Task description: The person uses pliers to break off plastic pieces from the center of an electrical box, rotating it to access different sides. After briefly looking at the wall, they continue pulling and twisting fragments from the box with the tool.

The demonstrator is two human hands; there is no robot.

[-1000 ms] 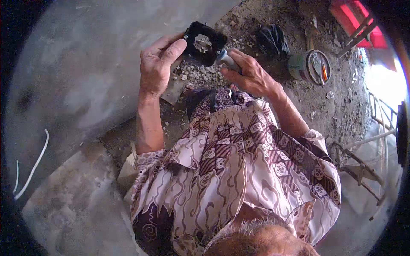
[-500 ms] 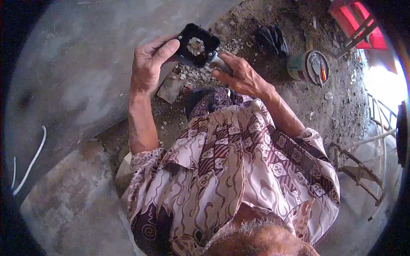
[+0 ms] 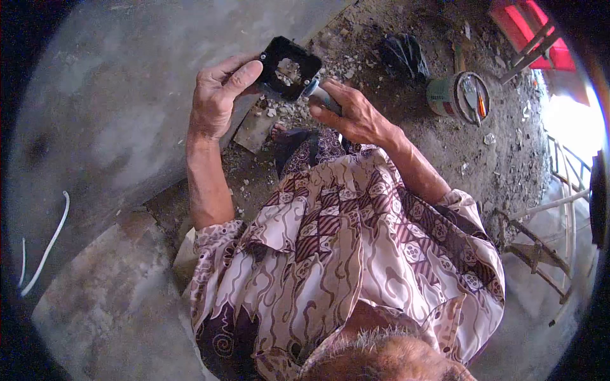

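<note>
My left hand [image 3: 222, 89] grips the left edge of a black square electrical box [image 3: 309, 63], thumb on top near a small screw. The box has a ragged round hole in its middle, and rubble on the ground shows through it. In my right hand [image 3: 359, 114] is a short grey-handled tool [image 3: 326, 99], with fingers wrapped round it. Its bluish end meets the box's lower right corner, beside another small screw. The tool's tip is hidden, so its exact kind cannot be made out.
A bucket [image 3: 443, 98] with several tools in it, one orange-handled, stands at the right. Behind it lies a black plastic bag [image 3: 403, 56]. Rubble covers the ground below the box. At the left is a grey wall [image 3: 127, 82] and a white cable [image 3: 52, 242].
The box has moved slightly left and tilted, so the ground shows more clearly through its hole. Both hands have shifted a little left with it, keeping their grips.
</note>
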